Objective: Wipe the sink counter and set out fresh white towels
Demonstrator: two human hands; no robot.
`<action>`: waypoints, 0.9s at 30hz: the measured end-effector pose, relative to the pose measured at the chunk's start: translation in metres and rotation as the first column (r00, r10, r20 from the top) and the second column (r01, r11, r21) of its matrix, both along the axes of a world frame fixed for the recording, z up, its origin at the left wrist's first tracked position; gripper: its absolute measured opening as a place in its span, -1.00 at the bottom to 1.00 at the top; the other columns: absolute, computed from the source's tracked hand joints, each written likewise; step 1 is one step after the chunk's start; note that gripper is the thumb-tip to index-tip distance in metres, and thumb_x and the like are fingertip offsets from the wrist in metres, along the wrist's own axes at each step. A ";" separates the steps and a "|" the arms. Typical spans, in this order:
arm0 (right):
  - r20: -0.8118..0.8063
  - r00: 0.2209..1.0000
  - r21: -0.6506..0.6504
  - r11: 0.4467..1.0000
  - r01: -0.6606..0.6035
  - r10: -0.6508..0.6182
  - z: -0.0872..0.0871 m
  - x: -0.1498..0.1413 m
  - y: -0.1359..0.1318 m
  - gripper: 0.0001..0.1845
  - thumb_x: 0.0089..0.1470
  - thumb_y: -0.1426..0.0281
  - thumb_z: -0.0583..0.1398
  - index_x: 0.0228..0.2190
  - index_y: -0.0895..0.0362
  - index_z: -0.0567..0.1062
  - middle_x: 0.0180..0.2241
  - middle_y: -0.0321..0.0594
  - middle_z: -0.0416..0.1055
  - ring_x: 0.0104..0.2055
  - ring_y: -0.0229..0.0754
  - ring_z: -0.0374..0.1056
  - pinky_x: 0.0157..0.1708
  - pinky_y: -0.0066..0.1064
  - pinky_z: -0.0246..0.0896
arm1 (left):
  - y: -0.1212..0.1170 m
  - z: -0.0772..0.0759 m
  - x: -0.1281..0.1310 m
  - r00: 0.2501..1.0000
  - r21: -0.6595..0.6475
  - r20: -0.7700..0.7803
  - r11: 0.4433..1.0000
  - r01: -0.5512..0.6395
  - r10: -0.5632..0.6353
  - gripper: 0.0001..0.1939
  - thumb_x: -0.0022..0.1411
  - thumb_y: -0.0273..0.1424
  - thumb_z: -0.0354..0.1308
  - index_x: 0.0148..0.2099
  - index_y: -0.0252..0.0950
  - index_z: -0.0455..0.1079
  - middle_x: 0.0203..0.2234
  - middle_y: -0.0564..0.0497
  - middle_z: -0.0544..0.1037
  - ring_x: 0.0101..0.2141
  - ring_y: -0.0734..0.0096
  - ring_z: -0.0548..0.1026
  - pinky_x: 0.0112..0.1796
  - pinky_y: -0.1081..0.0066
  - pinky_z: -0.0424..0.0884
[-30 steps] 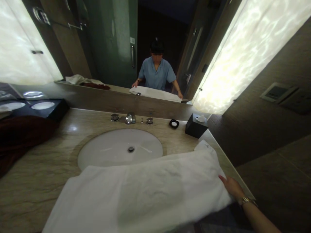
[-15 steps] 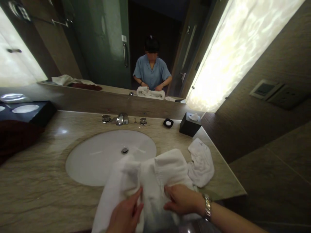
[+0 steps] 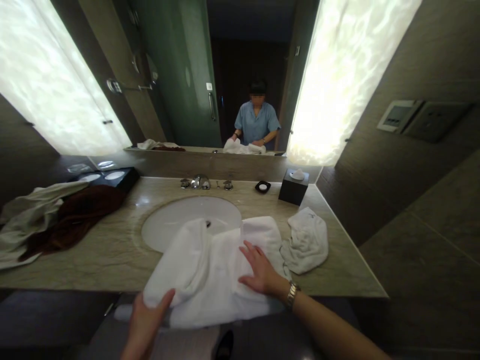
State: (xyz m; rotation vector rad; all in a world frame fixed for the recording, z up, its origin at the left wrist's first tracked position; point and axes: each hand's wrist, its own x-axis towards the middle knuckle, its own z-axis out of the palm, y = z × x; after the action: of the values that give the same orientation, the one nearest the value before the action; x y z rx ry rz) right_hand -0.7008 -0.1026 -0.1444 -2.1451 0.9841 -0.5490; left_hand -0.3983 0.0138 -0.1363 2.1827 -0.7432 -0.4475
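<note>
A large white towel (image 3: 210, 270) lies partly folded over the front of the marble counter (image 3: 112, 250) and the rim of the white sink (image 3: 187, 217). My left hand (image 3: 144, 325) grips the towel's near left corner at the counter's front edge. My right hand (image 3: 260, 272), with a watch on its wrist, presses flat on the towel's right half, fingers spread. A smaller crumpled white towel (image 3: 305, 240) sits just right of the big one.
A dark red cloth (image 3: 80, 215) and a pale cloth (image 3: 28, 220) lie at the counter's left. Behind the sink are the faucet (image 3: 200, 182), a black soap dish (image 3: 262, 187) and a black tissue box (image 3: 293, 186). The mirror (image 3: 232, 75) shows a person in a blue shirt.
The spread-out towel has been gathered and folded toward the middle. My left hand came into view and moved to the near left corner; my right hand moved from the right end onto the top.
</note>
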 end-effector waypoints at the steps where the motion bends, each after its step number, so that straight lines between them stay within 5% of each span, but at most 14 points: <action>1: 0.167 0.981 0.127 0.989 0.078 -0.099 0.001 0.002 -0.005 0.08 0.13 -0.10 0.23 0.43 0.27 0.09 0.50 0.27 -0.10 0.51 0.14 0.02 0.49 0.12 -0.13 | -0.010 0.023 -0.010 0.981 0.054 0.142 0.991 0.122 -0.128 -0.46 0.00 -0.06 0.26 -0.04 -0.27 0.33 -0.18 -0.21 0.60 -0.12 -0.21 0.60 -0.04 -0.11 0.58; 2: 0.314 0.925 0.268 0.955 0.130 -0.214 0.003 0.003 -0.010 0.07 0.19 -0.19 0.10 0.43 0.27 0.06 0.47 0.28 -0.01 0.43 0.09 0.19 0.42 0.08 0.08 | -0.020 0.047 -0.028 0.905 -0.003 0.333 0.959 0.283 -0.266 -0.44 0.10 -0.14 0.20 0.10 -0.32 0.33 -0.05 -0.25 0.59 -0.03 -0.17 0.57 0.03 -0.07 0.54; 4: 0.476 0.784 0.464 0.871 0.161 -0.398 0.010 -0.002 -0.018 0.03 0.27 -0.27 -0.20 0.39 0.26 0.14 0.33 0.21 0.30 0.20 0.00 0.46 0.22 -0.03 0.38 | -0.039 0.087 -0.084 0.588 0.064 0.653 0.809 0.584 -0.477 -0.43 0.11 -0.43 0.19 0.19 -0.42 0.31 0.02 -0.33 0.56 0.05 -0.11 0.52 0.08 0.01 0.48; 6: 0.501 0.736 0.500 0.847 0.183 -0.455 0.023 -0.021 -0.028 0.02 0.27 -0.28 -0.28 0.21 0.25 0.39 0.04 0.06 0.56 0.03 -0.02 0.54 0.09 -0.10 0.47 | -0.052 0.103 -0.154 0.091 0.284 0.780 0.480 0.830 -0.619 -0.62 0.25 -0.56 0.13 0.13 -0.37 0.37 -0.15 -0.18 0.59 -0.16 0.05 0.55 -0.14 0.13 0.49; 7: 0.492 0.739 0.480 0.852 0.209 -0.459 0.032 -0.035 -0.033 -0.03 0.28 -0.27 -0.24 0.09 0.23 0.50 -0.09 -0.01 0.61 -0.01 -0.01 0.53 0.08 -0.11 0.47 | -0.057 0.101 -0.187 -0.140 0.391 0.761 0.276 0.878 -0.633 -0.68 0.37 -0.56 0.06 0.14 -0.33 0.37 -0.13 -0.13 0.58 -0.13 0.12 0.53 -0.09 0.16 0.45; 8: 0.482 0.743 0.452 0.858 0.244 -0.465 0.043 -0.052 -0.038 -0.13 0.28 -0.24 -0.14 -0.03 0.21 0.56 -0.19 -0.05 0.62 -0.03 0.01 0.52 0.10 -0.10 0.45 | -0.060 0.094 -0.216 -0.281 0.443 0.745 0.134 0.886 -0.605 -0.80 0.42 -0.52 0.07 0.04 -0.29 0.41 -0.20 -0.05 0.58 -0.19 0.22 0.52 -0.14 0.23 0.42; 11: 0.470 0.723 0.347 0.859 0.376 -0.506 0.087 -0.102 -0.053 -0.50 0.14 -0.03 0.22 -0.20 0.16 0.62 -0.21 -0.06 0.62 0.05 0.10 0.46 0.29 0.04 0.23 | -0.064 0.055 -0.264 -0.451 0.540 0.687 -0.014 0.841 -0.569 -0.88 0.45 -0.43 0.12 -0.20 -0.28 0.44 -0.32 0.01 0.57 -0.24 0.25 0.51 -0.21 0.23 0.35; 15: 0.567 0.742 -0.084 0.871 0.484 -0.357 0.126 -0.108 -0.055 -0.54 0.23 0.16 0.22 0.11 0.04 0.55 0.24 -0.13 0.43 0.40 0.10 0.15 0.50 0.11 -0.30 | -0.056 0.020 -0.263 -0.452 0.535 0.696 -0.018 0.845 -0.559 -0.85 0.45 -0.40 0.15 -0.23 -0.28 0.44 -0.35 0.04 0.58 -0.28 0.27 0.50 -0.26 0.24 0.32; 17: 0.420 0.846 -0.262 0.848 0.461 -0.330 0.114 -0.082 -0.057 -0.55 0.33 0.22 0.13 0.20 -0.04 0.49 0.32 -0.20 0.34 0.48 0.07 0.00 0.49 0.23 -0.43 | -0.049 0.025 -0.254 -0.441 0.524 0.676 -0.036 0.851 -0.590 -0.90 0.42 -0.43 0.17 -0.21 -0.30 0.47 -0.32 0.02 0.60 -0.26 0.26 0.51 -0.23 0.24 0.38; 20: 0.092 0.886 -0.176 0.868 0.464 -0.455 0.071 -0.042 -0.072 -0.61 0.33 0.32 0.09 0.10 0.00 0.55 0.28 -0.09 0.41 0.42 0.14 0.07 0.40 0.37 -0.18 | -0.046 0.052 -0.238 -0.249 0.359 0.516 -0.056 0.931 -0.820 -0.79 0.23 -0.38 0.35 -0.11 -0.35 0.52 -0.19 -0.10 0.62 -0.17 0.19 0.54 -0.12 0.26 0.49; 22: 0.022 0.874 -0.117 0.867 0.485 -0.486 0.043 -0.032 -0.083 -0.59 0.31 0.32 0.07 0.08 0.07 0.56 0.29 0.00 0.38 0.41 0.17 0.08 0.36 0.34 -0.02 | -0.058 0.070 -0.228 0.040 0.151 0.366 0.102 0.983 -0.930 -0.60 0.23 -0.35 0.33 0.09 -0.36 0.51 -0.03 -0.18 0.62 -0.03 0.13 0.55 0.07 0.23 0.48; 24: 0.059 0.825 -0.111 0.818 0.565 -0.562 0.017 -0.039 -0.086 -0.49 0.27 0.23 0.06 0.13 0.16 0.50 0.36 0.10 0.26 0.46 0.21 -0.01 0.41 0.30 -0.08 | -0.079 0.075 -0.217 0.349 0.062 0.312 0.386 0.920 -0.883 -0.40 0.34 -0.30 0.23 0.37 -0.36 0.32 0.28 -0.30 0.45 0.28 -0.05 0.38 0.35 -0.01 0.23; 25: 0.103 0.774 -0.086 0.769 0.633 -0.625 0.003 -0.047 -0.083 -0.40 0.24 0.16 0.06 0.18 0.22 0.45 0.38 0.15 0.21 0.48 0.23 -0.04 0.44 0.25 -0.11 | -0.091 0.072 -0.210 0.465 0.076 0.303 0.508 0.858 -0.832 -0.28 0.35 -0.25 0.21 0.46 -0.38 0.18 0.43 -0.37 0.23 0.42 -0.21 0.16 0.41 -0.18 0.03; 27: 0.186 0.645 0.043 0.662 0.749 -0.742 -0.026 -0.067 -0.070 -0.19 0.18 -0.02 0.03 0.23 0.30 0.36 0.34 0.26 0.23 0.45 0.26 0.06 0.44 0.16 -0.02 | -0.115 0.058 -0.194 0.591 0.129 0.216 0.623 0.772 -0.777 -0.07 0.33 -0.12 0.23 0.54 -0.43 -0.03 0.53 -0.40 -0.13 0.49 -0.43 -0.14 0.39 -0.36 -0.07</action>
State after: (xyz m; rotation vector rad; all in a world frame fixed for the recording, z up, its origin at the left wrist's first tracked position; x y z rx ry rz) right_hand -0.7679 -0.1724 -0.1704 -1.5828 1.7631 -1.1478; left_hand -0.5925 -0.1016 -0.0786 1.8352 -1.8768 -0.6062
